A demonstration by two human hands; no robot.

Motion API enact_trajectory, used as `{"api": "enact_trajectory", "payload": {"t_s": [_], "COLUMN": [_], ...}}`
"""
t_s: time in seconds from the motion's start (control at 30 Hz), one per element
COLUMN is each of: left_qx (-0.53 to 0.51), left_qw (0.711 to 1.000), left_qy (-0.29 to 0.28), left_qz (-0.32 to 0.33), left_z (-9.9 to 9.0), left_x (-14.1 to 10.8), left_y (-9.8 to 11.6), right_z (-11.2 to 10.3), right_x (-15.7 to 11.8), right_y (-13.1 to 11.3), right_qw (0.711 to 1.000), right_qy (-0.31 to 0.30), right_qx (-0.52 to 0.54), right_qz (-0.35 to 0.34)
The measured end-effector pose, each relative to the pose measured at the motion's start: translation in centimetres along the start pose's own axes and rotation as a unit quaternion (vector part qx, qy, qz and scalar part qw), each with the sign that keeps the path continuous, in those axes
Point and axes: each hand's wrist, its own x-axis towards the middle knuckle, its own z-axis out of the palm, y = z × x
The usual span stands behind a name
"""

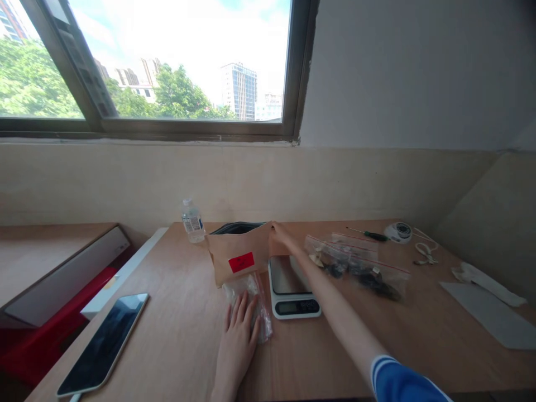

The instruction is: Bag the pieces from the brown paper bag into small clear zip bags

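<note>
My left hand (237, 329) lies flat, fingers a little apart, on a clear zip bag (263, 321) on the table. What that bag contains is mostly hidden under the hand. With the arm stretched over a digital scale (295, 287), my right hand (281, 234) pinches the upper right corner of a brown paper bag (220, 259). The paper bag stands upright with its mouth open and a red label on its front; its contents are out of sight. The scale's metal plate is partly covered by my right forearm.
Clear zip bags with dark parts (372, 279) lie right of the scale. Behind them are a green-handled screwdriver (376, 236) and a white dome camera (397, 232) with a cable. A water bottle (192, 222), a smartphone (106, 340) and a white sheet (488, 315) also lie around.
</note>
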Motion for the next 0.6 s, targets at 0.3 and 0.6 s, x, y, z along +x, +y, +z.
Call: {"api": "enact_trajectory", "payload": {"t_s": [0.3, 0.6], "left_qx": [0.001, -0.002], "left_qw": [1.000, 1.000], "left_qy": [0.013, 0.028], "left_qz": [0.006, 0.008], "left_z": [0.1, 0.3], "left_x": [-0.2, -0.1], "left_y": [0.0, -0.3], "right_z": [2.9, -1.6], "right_x": [2.5, 0.3], "right_y": [2.1, 0.5], "right_qw": [0.996, 1.000], "right_qy": [-0.032, 0.024], "right_qx": [-0.067, 0.019], "right_qz": [0.042, -0.001]}}
